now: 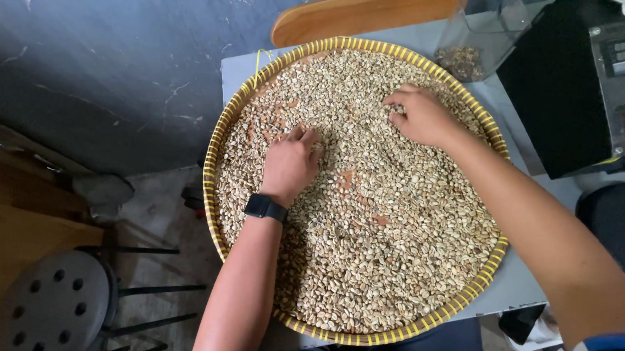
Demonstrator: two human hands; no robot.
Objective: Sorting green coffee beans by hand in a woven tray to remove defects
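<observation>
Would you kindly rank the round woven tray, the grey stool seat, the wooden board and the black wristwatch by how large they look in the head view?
1. Round woven tray, by far the largest.
2. Wooden board and grey stool seat: they look alike, both are cut off at the frame edge, and the stool sits lower, so no ranking.
3. Black wristwatch on the left hand, smallest.

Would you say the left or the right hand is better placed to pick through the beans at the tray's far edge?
Probably the right hand: it rests on the beans near the round woven tray's far rim, while the left hand lies nearer the middle.

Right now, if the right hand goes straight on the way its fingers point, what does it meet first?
The right hand points left across the beans; probably only more beans, then the tray's yellow rim.
</observation>
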